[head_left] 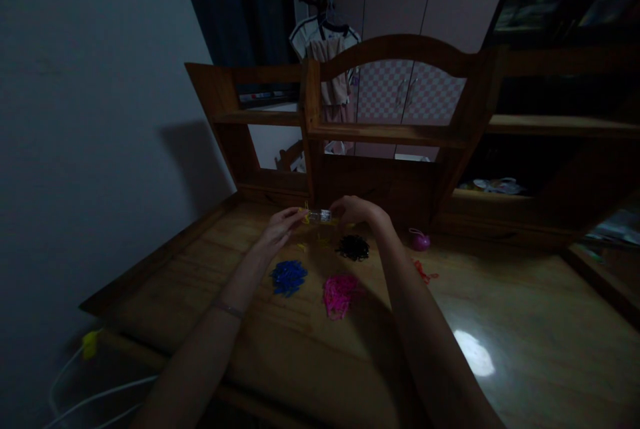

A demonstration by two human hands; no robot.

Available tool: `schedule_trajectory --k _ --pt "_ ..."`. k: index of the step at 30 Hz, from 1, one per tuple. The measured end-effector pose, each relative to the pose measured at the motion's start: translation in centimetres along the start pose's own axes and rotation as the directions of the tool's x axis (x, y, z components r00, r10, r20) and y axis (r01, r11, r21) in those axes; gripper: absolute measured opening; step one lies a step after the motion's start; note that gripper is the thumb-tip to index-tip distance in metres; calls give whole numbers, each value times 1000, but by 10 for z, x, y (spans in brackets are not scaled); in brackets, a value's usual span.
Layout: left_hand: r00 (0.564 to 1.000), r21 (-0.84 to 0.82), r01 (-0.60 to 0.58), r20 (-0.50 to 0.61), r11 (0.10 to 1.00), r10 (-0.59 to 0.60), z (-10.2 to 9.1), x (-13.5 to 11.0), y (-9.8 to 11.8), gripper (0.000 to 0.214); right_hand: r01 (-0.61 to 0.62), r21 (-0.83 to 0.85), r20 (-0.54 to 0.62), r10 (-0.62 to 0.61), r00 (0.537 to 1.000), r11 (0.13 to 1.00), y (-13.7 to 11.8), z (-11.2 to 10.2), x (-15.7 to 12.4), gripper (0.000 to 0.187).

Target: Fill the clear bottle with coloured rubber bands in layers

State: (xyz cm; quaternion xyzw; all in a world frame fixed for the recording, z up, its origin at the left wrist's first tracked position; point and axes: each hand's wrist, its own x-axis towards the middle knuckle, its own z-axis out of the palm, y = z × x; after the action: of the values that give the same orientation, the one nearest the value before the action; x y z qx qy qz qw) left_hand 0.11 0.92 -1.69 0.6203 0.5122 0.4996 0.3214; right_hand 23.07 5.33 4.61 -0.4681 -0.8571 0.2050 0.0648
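Note:
My left hand [281, 228] is closed at the left end of a small clear plastic container [320, 215], which lies on its side. Small yellow loop-shaped pieces [306, 216] show at its fingertips, one of them sticking up. At the container's right end, my right hand [357, 208] has its fingers bent down and pressed together; what they hold is hidden. More yellow pieces [323, 238] lie below on the table. Nearer to me are a black pile [354, 248], a blue pile [289, 278] and a pink pile [341, 294] of small thin pieces.
The wooden table [300, 349] meets a wooden shelf unit [390, 136] at its back. To the right of my right arm sit a round purple object [420, 240] with a loop and some red-orange pieces [424, 272]. White cables [105, 394] hang at the lower left.

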Motion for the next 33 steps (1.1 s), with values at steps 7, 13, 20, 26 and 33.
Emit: schedule_trajectory --k 7,13,20,26,33 --pt "992 -259 122 0 958 -126 4 10 -8 41 57 -12 -16 -57 998 998 -3 -2 -1 53" --pt "993 -77 114 29 991 -112 -4 9 -2 41 53 -42 -51 -55 997 998 -7 -3 -6 53" --pt "997 -44 28 79 999 -25 -4 8 5 41 25 -61 -53 -28 998 998 -6 -4 -6 55" --pt "1000 -54 7 21 998 -6 -5 12 -4 33 91 5 -80 -90 993 996 -9 -5 -10 53" --pt "996 27 -78 -42 997 79 -7 13 -2 33 123 43 -87 -118 989 992 -10 -4 -7 54"
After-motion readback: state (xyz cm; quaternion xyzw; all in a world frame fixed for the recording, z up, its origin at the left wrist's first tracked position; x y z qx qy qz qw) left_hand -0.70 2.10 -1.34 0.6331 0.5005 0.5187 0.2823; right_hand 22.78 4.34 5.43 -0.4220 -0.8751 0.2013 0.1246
